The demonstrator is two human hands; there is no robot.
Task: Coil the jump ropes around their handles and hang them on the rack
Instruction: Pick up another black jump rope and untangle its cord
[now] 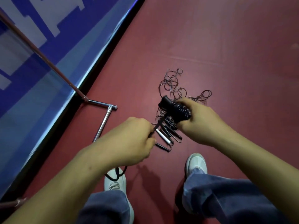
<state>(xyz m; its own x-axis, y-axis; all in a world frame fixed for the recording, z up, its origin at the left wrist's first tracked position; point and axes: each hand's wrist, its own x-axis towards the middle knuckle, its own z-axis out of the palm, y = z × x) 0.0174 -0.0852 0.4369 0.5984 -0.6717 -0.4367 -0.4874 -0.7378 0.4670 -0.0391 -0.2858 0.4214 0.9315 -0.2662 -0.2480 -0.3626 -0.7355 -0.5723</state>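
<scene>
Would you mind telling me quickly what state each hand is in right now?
Left hand: closed, pinching the black rope.
Right hand: closed around the black handles, with rope coiled on them.

Two grips, left grip [134,139] and right grip [199,122], share one coiled black jump rope [176,110]. One tangled heap of ropes [173,84] lies on the floor [226,46], its ropes too tangled to count; one white handle [163,138], several black handles [161,147]. One metal rack [104,121]. Two white shoes [196,164].
</scene>
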